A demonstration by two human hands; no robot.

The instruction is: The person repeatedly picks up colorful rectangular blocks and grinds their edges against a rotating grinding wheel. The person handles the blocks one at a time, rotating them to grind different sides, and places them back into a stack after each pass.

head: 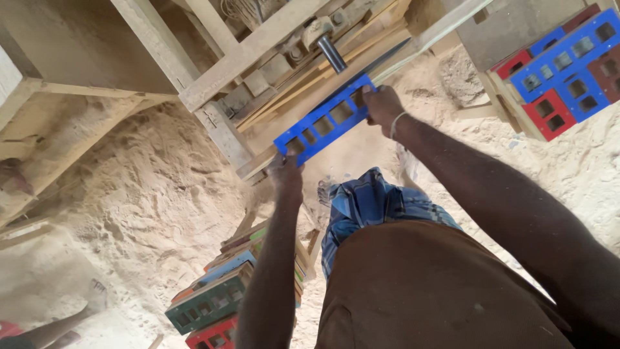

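Two hands are gripping one blue wooden frame (325, 124) pierced with square openings: the left hand (286, 169) is clamped on its lower end, the right hand (381, 106) on its upper end. The frame is lying flat on the rough timber workbench (258, 45), just below the bench's steel roller (332, 53). Sawdust (142, 181) is covering the ground around the bench. Right of the bench, blue and red frames (562, 71) are lying stacked. Below the bench, beside the left forearm, a second stack of green, red and blue frames (216, 300) is resting.
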